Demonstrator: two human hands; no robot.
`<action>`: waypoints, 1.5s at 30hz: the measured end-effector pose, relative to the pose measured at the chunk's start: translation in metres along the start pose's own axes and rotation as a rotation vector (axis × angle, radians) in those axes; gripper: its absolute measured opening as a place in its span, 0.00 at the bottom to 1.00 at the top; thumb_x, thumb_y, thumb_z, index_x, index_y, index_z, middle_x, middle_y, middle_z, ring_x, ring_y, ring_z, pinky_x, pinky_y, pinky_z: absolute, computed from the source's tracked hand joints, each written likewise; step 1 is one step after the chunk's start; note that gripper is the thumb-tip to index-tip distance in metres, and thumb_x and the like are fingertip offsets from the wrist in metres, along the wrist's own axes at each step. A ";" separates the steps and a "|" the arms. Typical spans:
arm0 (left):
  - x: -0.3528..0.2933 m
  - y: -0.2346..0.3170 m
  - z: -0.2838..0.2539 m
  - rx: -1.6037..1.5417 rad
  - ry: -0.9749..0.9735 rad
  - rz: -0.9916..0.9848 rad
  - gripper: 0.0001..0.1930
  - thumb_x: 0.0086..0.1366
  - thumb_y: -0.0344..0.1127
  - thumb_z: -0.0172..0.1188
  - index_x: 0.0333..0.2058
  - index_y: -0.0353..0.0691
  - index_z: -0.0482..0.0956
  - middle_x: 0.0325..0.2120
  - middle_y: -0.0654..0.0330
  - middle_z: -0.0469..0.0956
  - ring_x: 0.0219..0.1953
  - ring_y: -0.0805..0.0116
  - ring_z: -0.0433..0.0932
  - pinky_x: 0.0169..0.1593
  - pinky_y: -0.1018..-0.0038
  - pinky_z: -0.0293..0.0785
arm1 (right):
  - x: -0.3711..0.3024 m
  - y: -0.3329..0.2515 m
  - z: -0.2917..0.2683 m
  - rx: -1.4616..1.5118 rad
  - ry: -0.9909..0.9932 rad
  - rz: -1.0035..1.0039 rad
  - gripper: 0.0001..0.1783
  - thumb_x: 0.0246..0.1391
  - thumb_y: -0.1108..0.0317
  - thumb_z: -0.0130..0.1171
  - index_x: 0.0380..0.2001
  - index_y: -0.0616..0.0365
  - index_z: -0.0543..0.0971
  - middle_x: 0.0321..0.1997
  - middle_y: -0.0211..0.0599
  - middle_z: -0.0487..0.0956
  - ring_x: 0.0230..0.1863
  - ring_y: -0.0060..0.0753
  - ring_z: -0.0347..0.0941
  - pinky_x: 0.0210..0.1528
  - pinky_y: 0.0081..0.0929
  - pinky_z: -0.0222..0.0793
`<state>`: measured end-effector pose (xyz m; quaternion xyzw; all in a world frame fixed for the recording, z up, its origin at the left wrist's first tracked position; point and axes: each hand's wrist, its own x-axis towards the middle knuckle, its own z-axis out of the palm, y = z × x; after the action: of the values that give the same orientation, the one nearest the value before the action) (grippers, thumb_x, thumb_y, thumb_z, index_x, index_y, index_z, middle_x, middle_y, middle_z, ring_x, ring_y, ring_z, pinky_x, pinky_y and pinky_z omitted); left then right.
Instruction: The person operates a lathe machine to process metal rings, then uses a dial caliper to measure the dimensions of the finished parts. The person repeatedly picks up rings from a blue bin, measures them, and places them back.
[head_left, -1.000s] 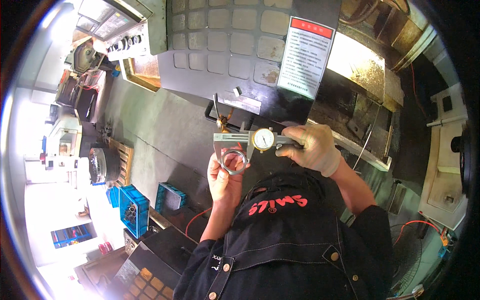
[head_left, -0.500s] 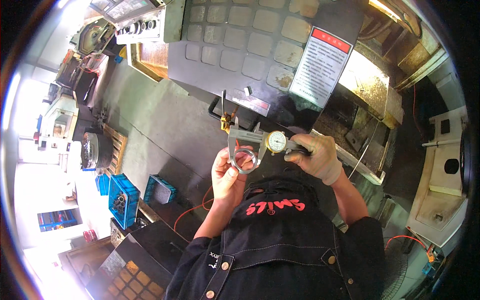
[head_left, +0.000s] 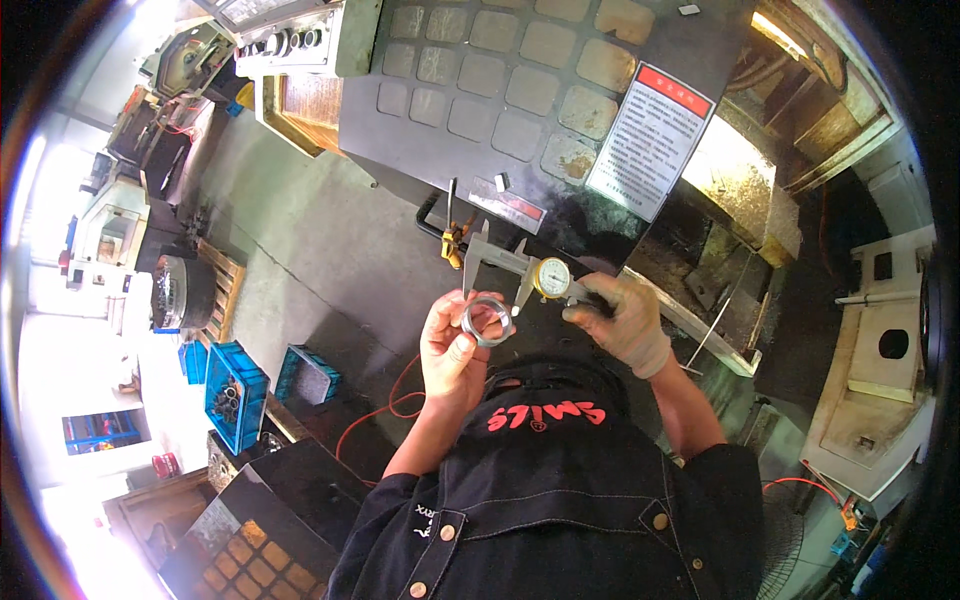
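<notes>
Left hand (head_left: 450,345) pinches a shiny silver metal ring (head_left: 490,341) just below centre frame, while the pale-gloved right hand (head_left: 630,325) grips a grey metal dial caliper (head_left: 516,262), jaws spread near the ring's top, lol.

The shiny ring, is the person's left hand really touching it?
Touching. The head view shows the left hand holding the shiny ring, its thumb against the ring's lower left side.
</notes>
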<state>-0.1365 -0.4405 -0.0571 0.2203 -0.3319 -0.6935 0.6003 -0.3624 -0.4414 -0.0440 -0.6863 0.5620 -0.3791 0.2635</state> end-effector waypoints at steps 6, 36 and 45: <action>0.000 -0.005 -0.027 -0.127 0.201 -0.040 0.22 0.61 0.38 0.58 0.51 0.42 0.64 0.46 0.52 0.72 0.49 0.53 0.73 0.50 0.55 0.73 | -0.010 0.002 0.041 0.043 -0.187 0.253 0.22 0.43 0.51 0.64 0.33 0.60 0.78 0.24 0.48 0.78 0.27 0.46 0.76 0.28 0.32 0.69; 0.084 -0.008 -0.136 1.219 0.236 0.335 0.08 0.49 0.30 0.64 0.29 0.35 0.77 0.29 0.54 0.74 0.29 0.56 0.75 0.34 0.68 0.71 | 0.007 0.009 0.117 0.893 -0.001 0.354 0.09 0.54 0.67 0.57 0.38 0.56 0.73 0.26 0.24 0.70 0.25 0.16 0.63 0.26 0.17 0.61; 0.011 -0.013 -0.098 0.602 0.445 0.109 0.07 0.52 0.27 0.65 0.31 0.35 0.77 0.26 0.66 0.75 0.29 0.79 0.70 0.35 0.79 0.68 | 0.032 0.000 0.166 0.895 -0.154 0.247 0.28 0.44 0.65 0.65 0.50 0.56 0.68 0.45 0.31 0.72 0.46 0.25 0.68 0.47 0.28 0.66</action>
<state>-0.0782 -0.4695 -0.1326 0.5143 -0.3934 -0.4672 0.6021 -0.2240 -0.4829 -0.1321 -0.4593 0.3996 -0.4978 0.6177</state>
